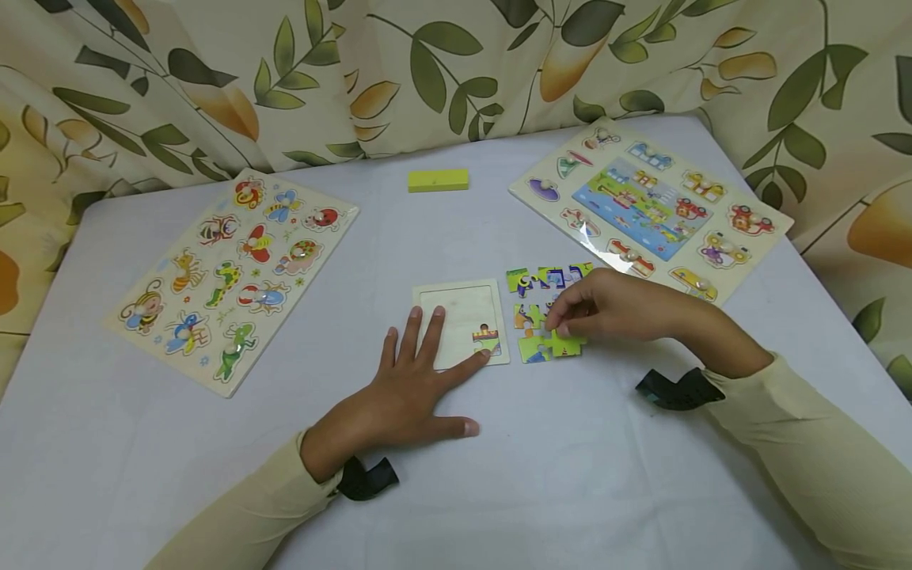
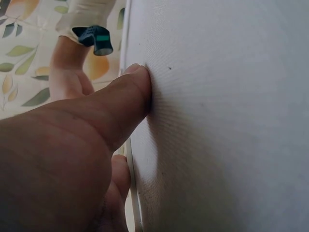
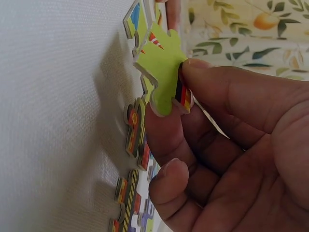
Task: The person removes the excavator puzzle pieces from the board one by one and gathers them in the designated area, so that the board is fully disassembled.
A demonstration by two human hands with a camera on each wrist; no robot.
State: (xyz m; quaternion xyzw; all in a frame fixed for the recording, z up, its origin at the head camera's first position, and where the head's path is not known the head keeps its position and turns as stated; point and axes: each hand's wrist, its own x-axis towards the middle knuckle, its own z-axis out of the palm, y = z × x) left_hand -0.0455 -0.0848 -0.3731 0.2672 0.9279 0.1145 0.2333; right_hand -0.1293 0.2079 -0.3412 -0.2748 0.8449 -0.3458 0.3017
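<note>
A small wooden puzzle frame [image 1: 456, 290] lies at the middle of the table, with a jigsaw piece [image 1: 487, 339] in its lower right corner. Fingers spread, my left hand [image 1: 406, 388] rests over the frame's left and lower edge; its index fingertip touches that corner piece and its thumb lies on the cloth. Between thumb and fingers my right hand [image 1: 613, 305] pinches a green jigsaw piece [image 3: 164, 63] bearing a red-and-white cone, slightly above the table. Several loose jigsaw pieces [image 1: 527, 317] lie in rows right of the frame, some hidden behind the right hand.
An insect knob puzzle board [image 1: 271, 261] lies at the left. A vehicle puzzle board [image 1: 641, 210] lies at the back right, close to the right hand. A yellow-green block [image 1: 438, 180] sits at the back, near the leaf-patterned curtain [image 1: 456, 71]. White cloth [image 1: 541, 491] covers the table.
</note>
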